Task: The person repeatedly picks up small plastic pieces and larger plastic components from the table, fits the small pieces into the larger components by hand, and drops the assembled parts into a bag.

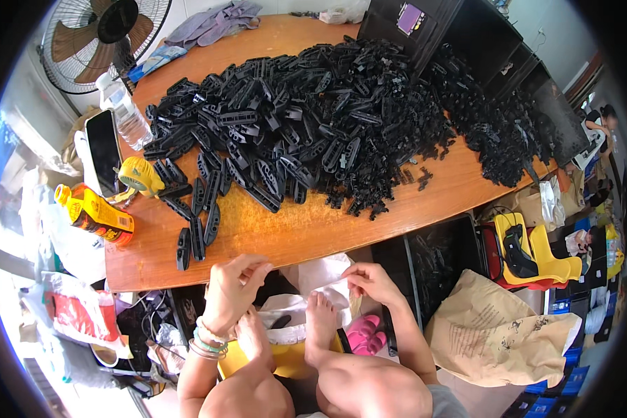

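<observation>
In front of the table's near edge I hold both hands over my lap. My left hand point(233, 289), with several bracelets at its wrist, has its fingers bent and thumb and forefinger drawn together. Whatever may be between them is too small to make out. My right hand point(373, 282) pinches at the edge of a white bag point(324, 273) that hangs below the tabletop. A dark piece point(281, 322) lies in the bag's lower part, between my bare feet. Heaped on the table are long black plastic parts point(258, 118); a few point(197, 233) lie apart at the near left.
The wooden table point(279, 240) also bears smaller black parts point(369, 177), a water bottle point(125, 111), a phone point(103, 150), a yellow handheld fan point(141, 174) and a yellow-labelled bottle point(97, 216). Black bins point(460, 49) stand far right; below are a paper sack point(501, 331) and pink footwear point(364, 334).
</observation>
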A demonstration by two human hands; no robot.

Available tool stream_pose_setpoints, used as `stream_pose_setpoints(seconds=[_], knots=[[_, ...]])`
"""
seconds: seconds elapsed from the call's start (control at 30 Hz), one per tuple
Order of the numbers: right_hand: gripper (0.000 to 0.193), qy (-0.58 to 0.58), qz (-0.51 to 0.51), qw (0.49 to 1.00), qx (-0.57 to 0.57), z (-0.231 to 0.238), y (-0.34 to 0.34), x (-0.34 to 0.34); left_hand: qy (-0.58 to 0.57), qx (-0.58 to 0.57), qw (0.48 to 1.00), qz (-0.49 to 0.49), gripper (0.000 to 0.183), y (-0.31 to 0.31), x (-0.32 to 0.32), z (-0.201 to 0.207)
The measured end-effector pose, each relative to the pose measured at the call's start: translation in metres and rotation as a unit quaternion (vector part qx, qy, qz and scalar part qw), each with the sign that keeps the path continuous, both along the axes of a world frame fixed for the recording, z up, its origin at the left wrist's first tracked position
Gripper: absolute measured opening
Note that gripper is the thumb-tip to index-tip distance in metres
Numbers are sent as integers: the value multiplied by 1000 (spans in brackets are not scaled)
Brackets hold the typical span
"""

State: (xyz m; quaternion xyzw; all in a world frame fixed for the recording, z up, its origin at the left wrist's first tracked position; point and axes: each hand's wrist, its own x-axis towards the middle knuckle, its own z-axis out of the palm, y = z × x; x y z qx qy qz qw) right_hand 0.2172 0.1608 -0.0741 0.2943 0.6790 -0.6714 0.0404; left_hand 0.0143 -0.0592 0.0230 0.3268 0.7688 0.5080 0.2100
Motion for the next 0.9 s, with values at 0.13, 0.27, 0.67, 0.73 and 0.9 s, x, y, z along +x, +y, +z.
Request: stream_pose_setpoints(seconds=[0.13,0.27,0.67,0.73,0.9], knots=[[7,104,-39,993,30,40,-7,-16,218,-52,974,36,17,14,-23,-4],[14,232,-25,844,482,79,3,-75,455,5,888,63,23,55,-51,-15],[24,272,-29,768,579,56,-4,-113,485,-22,874,4,17,39,-19,-23],[25,277,-92,750,594,58,2,-115,427,16,903,53,19,34,-16,-23],[20,270,-42,731,625,67,20,-128,168,112,969,143,12,30,-12,-30]])
